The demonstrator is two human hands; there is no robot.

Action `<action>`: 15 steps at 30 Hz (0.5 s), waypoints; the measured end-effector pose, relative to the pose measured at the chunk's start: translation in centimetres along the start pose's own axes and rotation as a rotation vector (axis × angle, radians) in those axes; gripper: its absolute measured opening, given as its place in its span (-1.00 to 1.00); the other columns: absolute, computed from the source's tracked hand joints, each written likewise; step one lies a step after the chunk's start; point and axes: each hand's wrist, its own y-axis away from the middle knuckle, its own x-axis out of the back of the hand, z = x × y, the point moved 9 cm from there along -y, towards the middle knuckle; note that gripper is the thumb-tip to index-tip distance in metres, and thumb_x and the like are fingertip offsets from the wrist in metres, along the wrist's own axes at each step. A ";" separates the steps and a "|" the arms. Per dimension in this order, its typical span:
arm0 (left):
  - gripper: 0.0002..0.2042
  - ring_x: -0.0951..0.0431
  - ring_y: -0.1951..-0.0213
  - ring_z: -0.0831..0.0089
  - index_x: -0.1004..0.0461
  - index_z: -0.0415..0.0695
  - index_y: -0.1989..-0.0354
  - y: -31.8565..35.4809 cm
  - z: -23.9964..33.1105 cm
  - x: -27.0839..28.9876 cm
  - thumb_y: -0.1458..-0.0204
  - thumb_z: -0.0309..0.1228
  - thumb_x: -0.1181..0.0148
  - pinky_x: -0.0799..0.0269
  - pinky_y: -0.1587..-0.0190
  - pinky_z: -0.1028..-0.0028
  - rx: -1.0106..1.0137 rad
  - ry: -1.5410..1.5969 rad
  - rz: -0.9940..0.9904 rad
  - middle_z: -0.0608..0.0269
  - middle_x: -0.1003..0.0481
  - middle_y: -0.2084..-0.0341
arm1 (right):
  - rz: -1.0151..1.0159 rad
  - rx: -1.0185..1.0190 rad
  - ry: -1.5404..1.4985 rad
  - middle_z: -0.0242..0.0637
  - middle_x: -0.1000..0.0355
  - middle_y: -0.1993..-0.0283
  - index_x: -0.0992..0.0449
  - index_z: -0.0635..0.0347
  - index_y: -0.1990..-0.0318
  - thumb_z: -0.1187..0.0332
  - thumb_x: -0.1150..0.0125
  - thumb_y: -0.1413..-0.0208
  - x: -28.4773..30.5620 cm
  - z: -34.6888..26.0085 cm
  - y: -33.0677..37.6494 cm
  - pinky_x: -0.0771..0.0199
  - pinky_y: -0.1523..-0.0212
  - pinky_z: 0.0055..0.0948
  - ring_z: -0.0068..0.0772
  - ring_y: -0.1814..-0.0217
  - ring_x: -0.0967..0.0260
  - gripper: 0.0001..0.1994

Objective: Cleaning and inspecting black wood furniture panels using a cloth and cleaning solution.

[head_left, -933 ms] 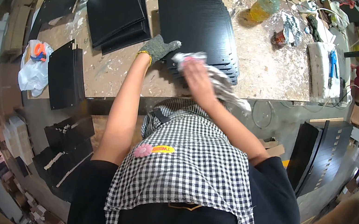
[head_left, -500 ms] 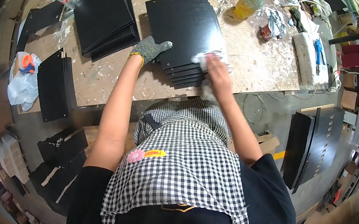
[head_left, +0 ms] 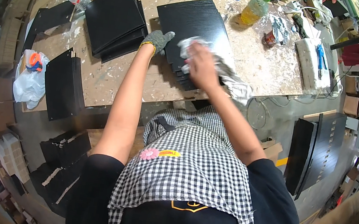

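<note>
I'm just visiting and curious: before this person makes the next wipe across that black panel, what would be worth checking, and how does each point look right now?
1. Left hand in its grey glove steadies the black panel: ok.
2. Right hand presses the rag onto the panel: ok.
3. Panel lies flat on its stack: ok.
4. Bottle stands apart from the panel: ok.
5. Panel surface clean: cannot tell.

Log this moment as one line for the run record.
left hand: gloved, resting on black panel stack | right hand: pressing rag on the stack | workbench: bottle, second panel stack
</note>
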 end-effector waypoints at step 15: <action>0.22 -0.25 -0.34 -0.03 0.25 -0.37 -0.46 6.7 3.5 -0.5 0.14 0.10 -0.46 -0.18 -0.37 0.28 0.007 0.331 0.377 -0.30 -0.17 -0.33 | -0.254 0.169 0.022 -0.29 -0.45 -0.20 -0.51 0.13 -0.17 0.45 -0.12 -0.08 6.3 4.5 7.5 -0.29 -0.34 -0.15 -0.19 -0.31 -0.32 -0.56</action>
